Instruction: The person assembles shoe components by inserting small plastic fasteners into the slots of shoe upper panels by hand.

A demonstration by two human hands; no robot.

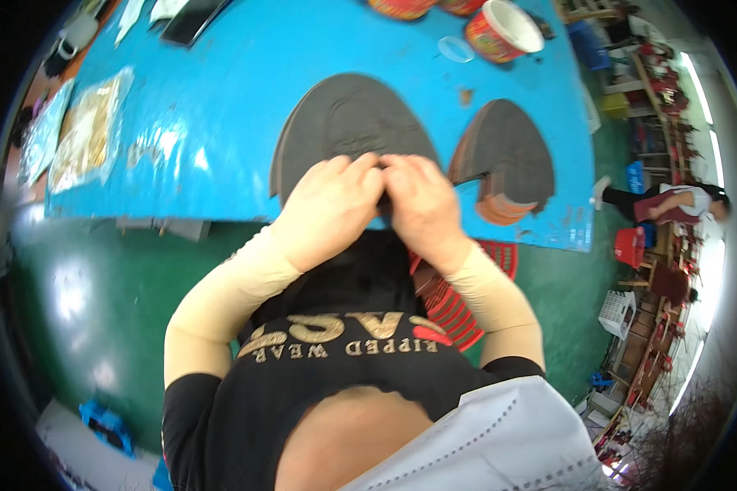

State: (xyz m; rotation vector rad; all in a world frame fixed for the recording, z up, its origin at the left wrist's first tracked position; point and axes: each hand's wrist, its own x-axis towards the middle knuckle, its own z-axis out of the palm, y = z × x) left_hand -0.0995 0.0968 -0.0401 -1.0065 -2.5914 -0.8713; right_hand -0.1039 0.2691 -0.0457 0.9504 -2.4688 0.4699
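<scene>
My left hand [333,204] and my right hand [423,200] meet over the near part of a stack of dark grey, leather-like pieces [348,106] with a rounded far edge. Both hands are closed, their fingertips pressed together and almost touching each other. What they pinch is hidden under the fingers, apart from a small dark spot between them. To the right lies a second stack of dark curved pieces [512,143], notched on its near side, with brown edges showing beneath.
A blue sheet covers the table [213,106]. Plastic-wrapped packets [90,131] lie at left; a black phone [192,20] and a paper food tub [504,33] stand farther back. A red slatted basket [454,315] sits below the near edge. Another person [667,203] is at far right.
</scene>
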